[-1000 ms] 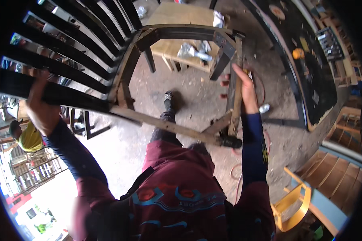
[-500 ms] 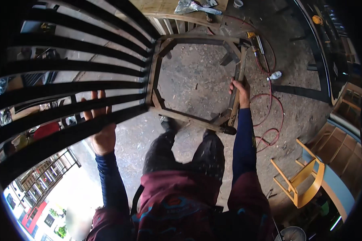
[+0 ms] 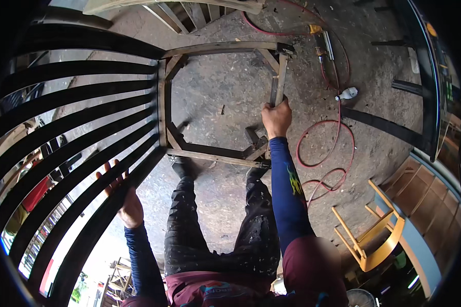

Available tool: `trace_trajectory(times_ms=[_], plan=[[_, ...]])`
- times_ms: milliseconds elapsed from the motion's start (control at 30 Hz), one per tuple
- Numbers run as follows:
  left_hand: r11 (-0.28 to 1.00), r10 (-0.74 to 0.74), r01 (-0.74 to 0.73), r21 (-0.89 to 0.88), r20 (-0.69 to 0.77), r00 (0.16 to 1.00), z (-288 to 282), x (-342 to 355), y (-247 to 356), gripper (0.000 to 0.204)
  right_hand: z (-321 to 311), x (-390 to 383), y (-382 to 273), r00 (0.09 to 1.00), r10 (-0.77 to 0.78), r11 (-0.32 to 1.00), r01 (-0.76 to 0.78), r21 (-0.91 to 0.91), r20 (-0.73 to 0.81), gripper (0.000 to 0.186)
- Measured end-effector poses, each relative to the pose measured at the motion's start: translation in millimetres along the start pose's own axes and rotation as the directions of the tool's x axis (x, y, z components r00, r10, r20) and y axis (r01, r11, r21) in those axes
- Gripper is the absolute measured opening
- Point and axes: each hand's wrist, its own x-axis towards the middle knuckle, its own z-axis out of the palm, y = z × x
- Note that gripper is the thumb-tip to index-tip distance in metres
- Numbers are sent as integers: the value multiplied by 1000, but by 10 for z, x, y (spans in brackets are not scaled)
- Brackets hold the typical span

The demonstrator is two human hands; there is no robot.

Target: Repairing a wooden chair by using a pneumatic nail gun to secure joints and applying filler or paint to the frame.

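Both my hands are on a large wooden chair (image 3: 215,47) with a bare, open seat frame and corner braces. Its tall back of curved black slats (image 3: 87,39) stretches off to the left. My right hand (image 3: 277,117) is closed round the seat frame's right rail. My left hand (image 3: 132,209) holds the nearest black bar from beneath, its fingertips showing past that bar between the slats. The bar hides part of the left fingers. Through the open seat the stained concrete floor (image 3: 225,92) shows.
A red air hose (image 3: 354,146) loops over the floor to the right, by a yellow-ended tool (image 3: 316,30) and a white bottle (image 3: 347,93). A small yellow chair (image 3: 389,245) lies at lower right. Behind is a wooden bench (image 3: 182,6). Black furniture (image 3: 389,125) stands right.
The chair has shifted left in view, and its slatted back has turned lower at the near side. My right hand moved left with the rail; my left hand slid slightly lower.
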Motion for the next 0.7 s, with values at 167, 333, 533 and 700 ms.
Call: trace_trajectory(times_ms=[167,333,533,700], plan=[[1000,5,-5,3,53,999,64,-11,-151,93,-35,152,279,998,-57,996,55,73,34,35],[1000,-20,21,-17,57,998,61,-15,-82,89,-140,89,133,998,9,1000,-7,-30,68,31],[1000,-16,17,-9,78,997,102,9,-62,88,-135,149,69,996,-57,998,54,41,70,30],[999,-42,43,-20,52,998,141,4,-32,87,-139,107,85,998,-53,998,52,24,19,32]])
